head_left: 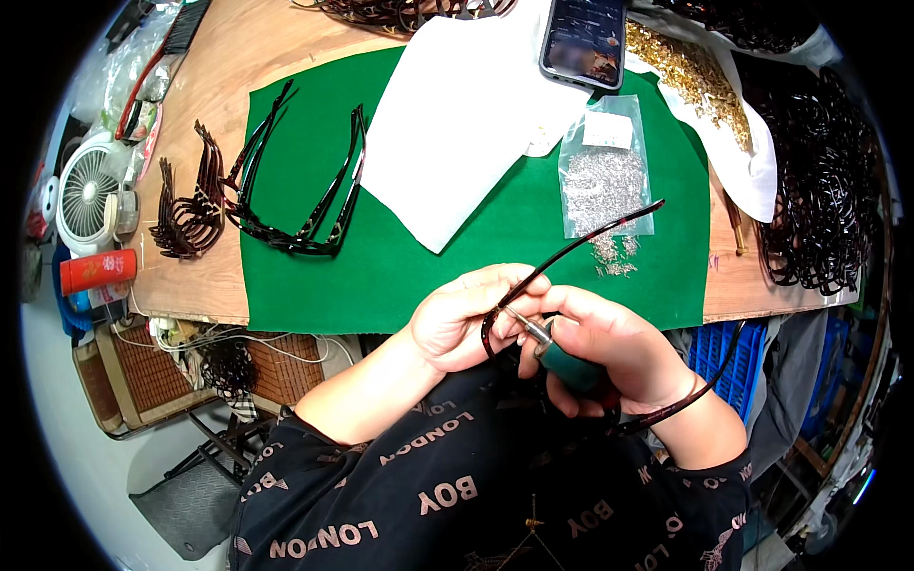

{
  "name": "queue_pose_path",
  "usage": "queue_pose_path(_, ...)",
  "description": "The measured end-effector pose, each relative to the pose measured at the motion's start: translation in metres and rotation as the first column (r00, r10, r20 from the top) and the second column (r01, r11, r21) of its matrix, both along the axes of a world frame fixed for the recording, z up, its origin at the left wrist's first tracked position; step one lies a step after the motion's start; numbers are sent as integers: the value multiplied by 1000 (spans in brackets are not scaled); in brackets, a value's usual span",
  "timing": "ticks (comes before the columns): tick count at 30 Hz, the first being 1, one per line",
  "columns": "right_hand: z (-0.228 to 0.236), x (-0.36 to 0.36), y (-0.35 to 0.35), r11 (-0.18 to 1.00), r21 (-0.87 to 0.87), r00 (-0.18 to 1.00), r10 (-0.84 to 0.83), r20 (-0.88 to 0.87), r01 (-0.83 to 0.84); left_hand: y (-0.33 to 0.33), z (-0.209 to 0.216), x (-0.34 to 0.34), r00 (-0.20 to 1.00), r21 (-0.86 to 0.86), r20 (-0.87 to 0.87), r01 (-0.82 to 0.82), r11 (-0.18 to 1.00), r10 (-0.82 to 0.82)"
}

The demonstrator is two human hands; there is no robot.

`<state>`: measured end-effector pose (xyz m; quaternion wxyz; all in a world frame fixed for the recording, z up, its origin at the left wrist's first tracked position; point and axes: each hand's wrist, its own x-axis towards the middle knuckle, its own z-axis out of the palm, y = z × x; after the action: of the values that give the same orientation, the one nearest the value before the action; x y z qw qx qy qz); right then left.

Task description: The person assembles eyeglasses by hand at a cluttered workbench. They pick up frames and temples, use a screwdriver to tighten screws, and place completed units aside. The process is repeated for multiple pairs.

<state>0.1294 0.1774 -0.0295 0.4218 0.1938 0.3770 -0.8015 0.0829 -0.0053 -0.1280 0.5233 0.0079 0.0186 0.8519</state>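
My left hand (457, 319) pinches a dark tortoiseshell eyeglass frame (595, 233) near its hinge, in front of my body. One temple slants up to the right over the green mat; the other curves past my right forearm. My right hand (633, 352) is wrapped round a screwdriver (566, 365) with a green body and a metal nose. The screwdriver's thin tip meets the frame at my left fingertips; any screw there is too small to make out. Beyond my hands, a clear bag of tiny silvery screws (605, 186) lies on the mat, with some spilled at its mouth.
A green mat (419, 285) covers the wooden table. On it lie dark eyeglass frames (305, 238), a white cloth (428, 143) and a phone (583, 43). Frame parts (195, 214) and a white fan (90, 190) sit left. Golden parts (690, 81) and piled dark frames (814, 190) are right.
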Motion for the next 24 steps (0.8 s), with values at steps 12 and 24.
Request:
queue_pose_path(12,-18,2,20,984,-171,939,-99,-330,43,-35,97,-12,808,-332,-587,-298,895,51)
queue_pose_path(24,-41,5,23,976,107,915,-137,-378,190,-93,128,20,206,94,-490,-954,-286,-847)
